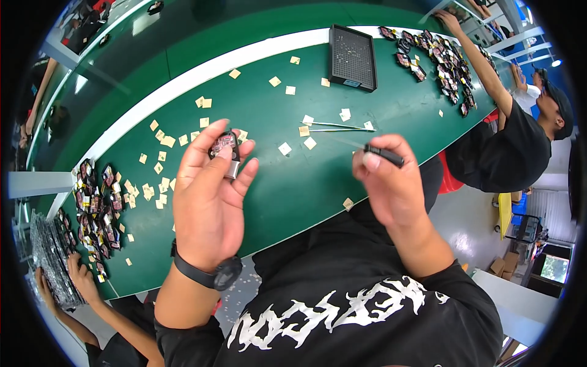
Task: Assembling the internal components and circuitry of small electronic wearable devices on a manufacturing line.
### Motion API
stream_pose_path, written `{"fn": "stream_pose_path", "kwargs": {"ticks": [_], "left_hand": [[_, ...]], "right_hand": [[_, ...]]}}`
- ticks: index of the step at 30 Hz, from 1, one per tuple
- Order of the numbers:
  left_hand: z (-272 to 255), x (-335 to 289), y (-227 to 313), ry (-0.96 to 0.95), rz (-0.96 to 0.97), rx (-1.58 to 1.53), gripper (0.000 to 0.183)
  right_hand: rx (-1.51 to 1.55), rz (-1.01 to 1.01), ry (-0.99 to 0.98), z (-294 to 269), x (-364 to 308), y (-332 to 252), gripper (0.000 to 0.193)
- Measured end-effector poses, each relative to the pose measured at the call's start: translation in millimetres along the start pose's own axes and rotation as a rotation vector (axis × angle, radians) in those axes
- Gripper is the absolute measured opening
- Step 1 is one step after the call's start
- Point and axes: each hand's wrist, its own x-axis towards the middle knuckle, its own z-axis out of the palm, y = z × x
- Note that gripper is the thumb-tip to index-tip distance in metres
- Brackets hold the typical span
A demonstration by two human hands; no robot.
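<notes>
Holding small circuit board (pixel 224 147) w/ left hand (pixel 211 199), fingers pinching it above green table (pixel 275 183). Gripping black tool (pixel 384 155) w/ right hand (pixel 391 183) (fingers closed tight), near paper squares (pixel 306 137).

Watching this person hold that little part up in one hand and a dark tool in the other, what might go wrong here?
The small pink-and-silver part sits only between the left hand's fingertips, above the green table, so it might slip and fall. The thin black tool in the right hand is also held by the fingertips and could twist. The small beige paper squares lie loose nearby and could be swept off.
</notes>
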Motion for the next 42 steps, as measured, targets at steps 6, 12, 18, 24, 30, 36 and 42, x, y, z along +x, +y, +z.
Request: {"fn": "stream_pose_path", "kwargs": {"ticks": [6, 12, 18, 24, 30, 36, 42], "left_hand": [[-19, 19, 3, -0.043, -0.051, 0.114, 0.041], [-34, 36, -12, -0.235, 0.097, 0.256, 0.03], [-45, 42, -16, -0.231, 0.127, 0.178, 0.022], [-43, 39, -16, -0.177, -0.057, 0.075, 0.02], [-43, 29, -16, -0.229, 0.078, 0.308, 0.039], [-38, 28, -19, -0.22, 0.023, 0.232, 0.034], [-44, 32, -23, -0.177, -0.005, 0.211, 0.034]], "right_hand": [[-0.785, -0.269, 0.123, -12, 72, 5, 0.024], [-1.433, -0.628, 0.067, -28, 98, 12, 0.029], [-1.634, -0.749, 0.136, -36, 68, -8, 0.033], [-1.796, -0.643, -0.243, -18, 58, 0, 0.026], [-1.465, -0.644, -0.271, -15, 52, 4, 0.016], [-0.248, 0.135, -0.2, 22, 36, 11, 0.047], [-0.329, 0.211, -0.228, 30, 34, 15, 0.025]]}}
